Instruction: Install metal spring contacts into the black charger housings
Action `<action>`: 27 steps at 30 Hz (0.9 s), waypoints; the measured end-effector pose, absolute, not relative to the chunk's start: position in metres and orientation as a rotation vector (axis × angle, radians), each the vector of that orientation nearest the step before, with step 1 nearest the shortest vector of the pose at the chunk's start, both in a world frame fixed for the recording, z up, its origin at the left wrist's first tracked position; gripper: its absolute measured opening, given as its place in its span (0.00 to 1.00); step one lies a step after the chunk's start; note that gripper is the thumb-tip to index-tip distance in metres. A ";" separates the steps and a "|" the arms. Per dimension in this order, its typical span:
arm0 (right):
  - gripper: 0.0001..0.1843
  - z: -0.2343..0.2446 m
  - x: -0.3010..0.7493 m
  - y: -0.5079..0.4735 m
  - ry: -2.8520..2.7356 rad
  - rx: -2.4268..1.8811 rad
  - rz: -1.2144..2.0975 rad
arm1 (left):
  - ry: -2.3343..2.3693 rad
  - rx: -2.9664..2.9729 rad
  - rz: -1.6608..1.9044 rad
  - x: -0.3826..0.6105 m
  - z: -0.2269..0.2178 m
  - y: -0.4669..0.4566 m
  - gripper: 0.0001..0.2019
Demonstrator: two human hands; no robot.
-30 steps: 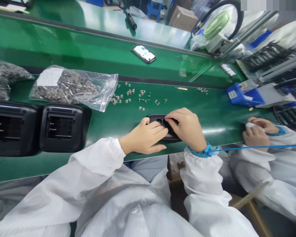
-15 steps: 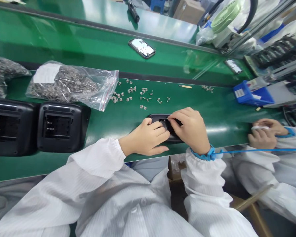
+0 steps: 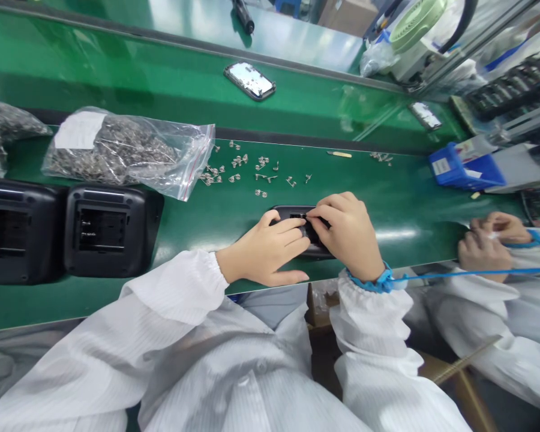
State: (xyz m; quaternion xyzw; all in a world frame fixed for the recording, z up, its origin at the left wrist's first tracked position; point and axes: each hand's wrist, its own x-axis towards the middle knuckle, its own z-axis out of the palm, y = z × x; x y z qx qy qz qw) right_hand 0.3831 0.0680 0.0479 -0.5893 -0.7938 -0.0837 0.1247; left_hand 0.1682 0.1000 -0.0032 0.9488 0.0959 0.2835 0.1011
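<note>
A black plastic housing (image 3: 284, 213) lies on the green bench near its front edge, mostly covered by my hands. My left hand (image 3: 265, 249) rests on its left side, fingers laid flat across it, holding it down. My right hand (image 3: 347, 231) is curled over its right side, fingertips pinched at the housing's recess on something too small to make out. Several small metal springs (image 3: 245, 168) lie scattered just beyond the housing. A blue wrist strap (image 3: 373, 281) circles my right wrist.
Two more black housings (image 3: 110, 229) sit at the left. Clear bags of metal parts (image 3: 126, 150) lie behind them. A phone-like panel (image 3: 249, 80) rides the far conveyor. A blue bin (image 3: 465, 168) stands at right. A co-worker's hands (image 3: 488, 243) work at the right edge.
My hands stay on the housing; the right fingertips have shifted slightly at the recess. The panel on the conveyor has drifted left. The view has tilted a little.
</note>
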 end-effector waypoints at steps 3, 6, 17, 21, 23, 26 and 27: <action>0.09 0.049 0.383 0.066 -2.312 -1.668 -0.243 | 0.290 2.790 0.845 0.169 -0.004 0.100 0.26; 0.07 0.051 0.383 0.064 -2.285 -1.628 -0.215 | 0.308 2.788 0.837 0.169 -0.004 0.099 0.27; 0.11 0.053 0.388 0.067 -2.266 -1.640 -0.128 | 0.356 2.833 0.762 0.167 -0.003 0.100 0.26; 0.11 0.056 0.389 0.066 -2.281 -1.624 -0.056 | 0.358 2.839 0.749 0.166 -0.002 0.100 0.25; 0.09 0.058 0.391 0.063 -2.187 -1.593 0.026 | 0.357 2.848 0.749 0.165 -0.001 0.100 0.25; 0.06 0.060 0.400 0.062 -1.885 -1.575 0.110 | 0.336 2.894 0.705 0.163 0.003 0.100 0.26; 0.04 0.060 0.404 0.066 -1.797 -1.588 0.135 | 0.332 2.922 0.673 0.161 0.006 0.098 0.27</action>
